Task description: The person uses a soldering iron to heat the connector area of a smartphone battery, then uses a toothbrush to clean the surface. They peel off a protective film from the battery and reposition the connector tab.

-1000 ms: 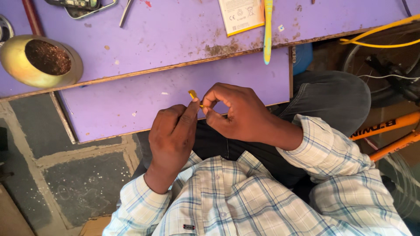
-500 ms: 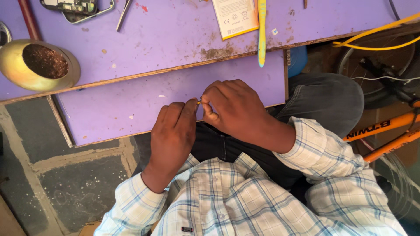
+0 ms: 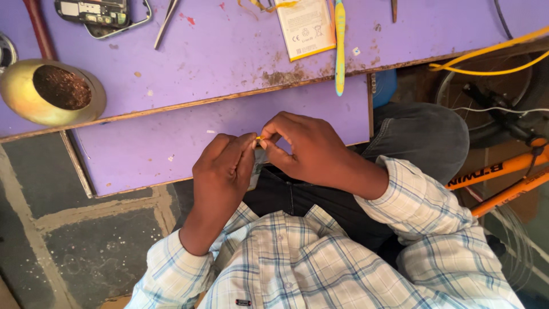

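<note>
We've got both hands bunched together just below the near edge of the purple pull-out shelf (image 3: 171, 143); our left hand (image 3: 220, 171) is curled shut around a thin flat grey piece (image 3: 255, 166) that only shows as a sliver past the fingers; our right hand (image 3: 303, 151) has thumb and forefinger pinched tight on a tiny yellow bit (image 3: 259, 138) right where the two hands meet. Above the shelf, on the purple worktop (image 3: 217, 57), there's a white flat battery (image 3: 304, 27), a yellow-and-blue toothbrush (image 3: 340, 46), tweezers (image 3: 166, 23), an opened phone (image 3: 100, 14); a brass bowl (image 3: 51, 91) sits off the shelf's left end. Honestly the risk here: that yellow bit is so small that one slip of the pinch could drop it into our lap or onto the stone floor (image 3: 74, 252); pulling too hard might tear it, too.
</note>
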